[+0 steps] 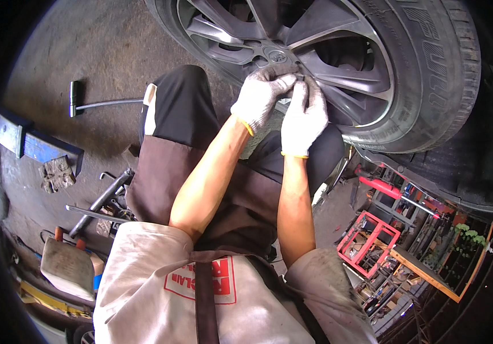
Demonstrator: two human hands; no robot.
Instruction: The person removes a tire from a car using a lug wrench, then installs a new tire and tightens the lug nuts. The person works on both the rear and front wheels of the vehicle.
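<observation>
My left hand point(260, 94), in a white knit work glove with a yellow cuff, is raised at the lower part of an alloy wheel point(345, 79). Close beside it is my right hand point(306, 114), gloved the same way. The fingertips of both meet just below the wheel's centre cap point(277, 55), pinched around something small and dark that the fingers mostly hide; I cannot tell what it is. The tyre point(427, 73) is mounted on the wheel, under a dark wheel arch.
On the floor at the left lies a socket wrench with a long handle point(73, 99). Nearer are a steel bar point(100, 202), a wooden block point(57, 174) and a blue metal piece point(44, 146). A red frame point(369, 244) and a red jack-like tool point(379, 185) lie at the right.
</observation>
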